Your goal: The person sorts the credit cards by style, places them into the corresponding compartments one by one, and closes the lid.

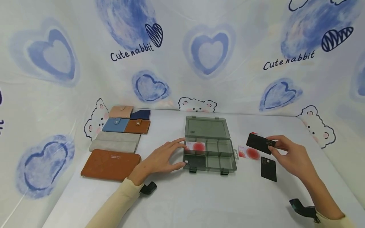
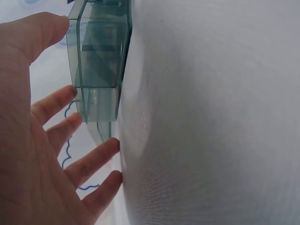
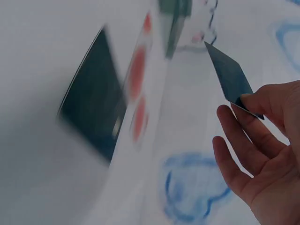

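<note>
Between thumb and fingers, my right hand (image 1: 293,158) pinches a black VIP card (image 1: 258,143) by its right end, above the table. The right wrist view shows the same black card (image 3: 229,77) tilted in the fingertips. My left hand (image 1: 163,160) has its fingers spread at the left side of a green see-through divided box (image 1: 220,162), thumb and fingertips right at its wall. The box lies with its lid (image 1: 207,127) folded back. A red-and-white card (image 1: 196,146) sits in its back left compartment, and a black card (image 1: 196,161) in the front left one.
Another black card (image 1: 268,169) lies below the right hand, near a red-and-white card (image 1: 249,153) partly behind the held one. On the left are a brown wallet (image 1: 111,164), a grey wallet (image 1: 115,142) and several small card holders (image 1: 115,124).
</note>
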Demonstrator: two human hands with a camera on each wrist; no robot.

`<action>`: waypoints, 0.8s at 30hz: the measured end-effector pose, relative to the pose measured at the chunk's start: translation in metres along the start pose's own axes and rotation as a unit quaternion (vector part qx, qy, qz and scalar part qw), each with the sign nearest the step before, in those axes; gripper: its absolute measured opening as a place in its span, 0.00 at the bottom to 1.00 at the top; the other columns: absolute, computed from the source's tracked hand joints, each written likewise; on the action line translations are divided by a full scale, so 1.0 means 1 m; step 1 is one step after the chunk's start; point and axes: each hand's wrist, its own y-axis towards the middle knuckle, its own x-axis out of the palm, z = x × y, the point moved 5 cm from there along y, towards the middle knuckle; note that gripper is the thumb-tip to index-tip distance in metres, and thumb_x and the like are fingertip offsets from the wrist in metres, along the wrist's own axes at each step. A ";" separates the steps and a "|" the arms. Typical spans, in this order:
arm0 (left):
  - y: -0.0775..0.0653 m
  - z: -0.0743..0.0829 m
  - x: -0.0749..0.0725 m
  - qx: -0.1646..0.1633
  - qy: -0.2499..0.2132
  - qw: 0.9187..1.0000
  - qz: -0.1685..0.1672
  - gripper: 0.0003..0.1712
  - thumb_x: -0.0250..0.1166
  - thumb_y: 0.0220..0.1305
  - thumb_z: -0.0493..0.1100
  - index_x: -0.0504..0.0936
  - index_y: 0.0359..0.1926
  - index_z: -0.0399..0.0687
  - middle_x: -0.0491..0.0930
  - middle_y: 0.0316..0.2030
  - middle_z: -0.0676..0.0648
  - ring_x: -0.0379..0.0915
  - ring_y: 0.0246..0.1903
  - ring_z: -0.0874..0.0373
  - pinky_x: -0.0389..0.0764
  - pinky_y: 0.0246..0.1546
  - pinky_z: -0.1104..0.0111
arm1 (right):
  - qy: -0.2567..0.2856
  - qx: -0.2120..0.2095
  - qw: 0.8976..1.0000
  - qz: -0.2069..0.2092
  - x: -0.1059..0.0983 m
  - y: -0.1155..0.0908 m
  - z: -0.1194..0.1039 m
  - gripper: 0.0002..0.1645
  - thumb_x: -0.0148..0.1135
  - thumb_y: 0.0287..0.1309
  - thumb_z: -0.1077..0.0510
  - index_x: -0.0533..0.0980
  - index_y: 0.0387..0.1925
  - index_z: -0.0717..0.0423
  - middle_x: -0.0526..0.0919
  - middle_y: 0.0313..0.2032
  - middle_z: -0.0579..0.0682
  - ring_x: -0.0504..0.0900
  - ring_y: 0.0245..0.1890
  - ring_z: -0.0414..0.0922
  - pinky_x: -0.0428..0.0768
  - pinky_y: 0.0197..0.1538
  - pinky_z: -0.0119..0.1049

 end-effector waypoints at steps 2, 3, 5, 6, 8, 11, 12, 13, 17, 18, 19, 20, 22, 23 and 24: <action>0.000 0.000 0.000 -0.001 0.001 1.000 0.001 0.37 0.59 0.64 0.73 0.71 0.68 0.64 0.52 0.79 0.57 0.63 0.70 0.50 0.68 0.66 0.46 | 0.010 -0.017 1.000 -0.002 0.007 0.005 -0.015 0.26 0.72 0.56 0.67 0.78 0.56 0.51 0.83 0.28 0.45 0.86 0.42 0.67 0.82 0.43 0.61; 0.000 0.000 0.000 -0.001 0.002 1.000 0.001 0.37 0.59 0.64 0.73 0.71 0.68 0.64 0.53 0.79 0.57 0.63 0.70 0.50 0.68 0.66 0.46 | 0.015 -0.027 1.000 -0.004 0.010 0.008 -0.022 0.26 0.72 0.56 0.67 0.78 0.56 0.51 0.82 0.27 0.43 0.87 0.41 0.65 0.83 0.42 0.59; 0.000 0.000 0.000 0.001 0.002 1.000 0.001 0.37 0.59 0.64 0.73 0.71 0.68 0.64 0.53 0.79 0.56 0.63 0.70 0.50 0.68 0.66 0.46 | 0.031 -0.046 0.998 -0.011 0.019 0.011 -0.036 0.26 0.72 0.55 0.68 0.78 0.55 0.50 0.81 0.25 0.39 0.88 0.40 0.61 0.84 0.41 0.55; 0.000 0.000 0.000 0.001 0.001 1.000 0.000 0.37 0.59 0.64 0.73 0.71 0.68 0.64 0.53 0.78 0.56 0.62 0.70 0.50 0.68 0.66 0.46 | 0.041 -0.053 0.998 -0.016 0.024 0.013 -0.042 0.26 0.72 0.55 0.68 0.78 0.55 0.50 0.80 0.25 0.38 0.89 0.39 0.59 0.85 0.42 0.54; 0.000 0.000 0.001 -0.001 0.001 1.000 -0.004 0.38 0.59 0.64 0.73 0.70 0.69 0.64 0.53 0.79 0.56 0.62 0.70 0.51 0.68 0.66 0.47 | 0.062 -0.062 0.996 -0.027 0.034 0.015 -0.053 0.25 0.72 0.55 0.69 0.79 0.54 0.48 0.79 0.25 0.36 0.89 0.38 0.53 0.85 0.42 0.52; 0.001 -0.001 0.001 -0.003 0.003 1.000 -0.007 0.38 0.57 0.64 0.74 0.70 0.69 0.65 0.52 0.79 0.57 0.61 0.71 0.52 0.67 0.67 0.48 | 0.091 -0.078 0.992 -0.043 0.048 0.018 -0.069 0.24 0.72 0.56 0.68 0.79 0.52 0.46 0.80 0.26 0.35 0.89 0.37 0.46 0.86 0.42 0.49; 0.001 -0.001 0.000 -0.005 0.003 1.000 -0.006 0.38 0.57 0.64 0.75 0.70 0.69 0.65 0.52 0.79 0.58 0.61 0.71 0.52 0.67 0.67 0.48 | 0.101 -0.084 0.990 -0.046 0.053 0.019 -0.075 0.24 0.72 0.56 0.68 0.80 0.52 0.46 0.79 0.26 0.35 0.89 0.36 0.44 0.86 0.43 0.48; 0.001 -0.001 0.000 -0.005 0.003 1.000 -0.006 0.38 0.57 0.64 0.75 0.70 0.69 0.65 0.52 0.79 0.58 0.61 0.71 0.53 0.66 0.67 0.48 | 0.109 -0.093 0.988 -0.050 0.057 0.020 -0.080 0.24 0.72 0.56 0.68 0.80 0.52 0.46 0.80 0.26 0.35 0.88 0.36 0.41 0.86 0.42 0.46; 0.001 -0.001 0.000 -0.005 0.000 1.000 -0.007 0.38 0.59 0.64 0.74 0.70 0.69 0.65 0.52 0.79 0.57 0.61 0.71 0.52 0.67 0.67 0.47 | 0.120 -0.128 0.982 -0.072 0.075 0.021 -0.104 0.24 0.73 0.56 0.67 0.80 0.53 0.47 0.82 0.29 0.36 0.87 0.34 0.37 0.85 0.37 0.38; 0.001 -0.001 0.000 -0.005 -0.002 1.000 -0.007 0.38 0.59 0.64 0.73 0.70 0.69 0.65 0.52 0.79 0.57 0.61 0.71 0.52 0.67 0.67 0.47 | 0.122 -0.129 0.981 -0.081 0.079 0.021 -0.109 0.24 0.73 0.56 0.66 0.80 0.54 0.47 0.82 0.29 0.36 0.87 0.34 0.37 0.85 0.36 0.37; 0.001 -0.001 0.000 -0.005 -0.003 1.000 -0.008 0.38 0.60 0.64 0.73 0.70 0.69 0.65 0.52 0.79 0.57 0.61 0.71 0.52 0.67 0.66 0.47 | 0.120 -0.129 0.980 -0.089 0.084 0.021 -0.114 0.24 0.73 0.56 0.65 0.79 0.54 0.46 0.83 0.30 0.37 0.87 0.34 0.37 0.84 0.34 0.35; 0.001 -0.001 0.000 -0.006 -0.003 1.000 -0.009 0.38 0.60 0.64 0.73 0.70 0.69 0.65 0.52 0.79 0.57 0.61 0.71 0.52 0.68 0.66 0.47 | 0.119 -0.127 0.980 -0.098 0.089 0.021 -0.119 0.24 0.73 0.57 0.64 0.79 0.54 0.46 0.84 0.31 0.37 0.87 0.34 0.36 0.84 0.34 0.35; 0.001 -0.001 0.001 -0.006 -0.003 1.000 -0.008 0.37 0.60 0.64 0.72 0.70 0.69 0.65 0.52 0.79 0.57 0.61 0.71 0.52 0.68 0.66 0.46 | 0.118 -0.122 0.979 -0.115 0.099 0.020 -0.127 0.24 0.73 0.57 0.64 0.79 0.54 0.45 0.85 0.33 0.38 0.87 0.35 0.37 0.85 0.36 0.34; 0.001 -0.001 0.001 -0.007 -0.002 1.000 -0.009 0.37 0.60 0.64 0.72 0.70 0.69 0.66 0.52 0.79 0.57 0.60 0.71 0.52 0.68 0.66 0.47 | 0.115 -0.121 0.978 -0.122 0.105 0.020 -0.130 0.24 0.73 0.58 0.63 0.79 0.54 0.44 0.86 0.34 0.38 0.87 0.35 0.36 0.85 0.37 0.34; 0.000 -0.001 0.001 -0.008 -0.003 1.000 -0.010 0.37 0.60 0.64 0.73 0.70 0.69 0.66 0.52 0.79 0.57 0.60 0.71 0.53 0.68 0.66 0.47 | 0.112 -0.121 0.978 -0.128 0.109 0.019 -0.133 0.24 0.73 0.58 0.63 0.79 0.54 0.44 0.86 0.35 0.39 0.87 0.35 0.36 0.85 0.38 0.34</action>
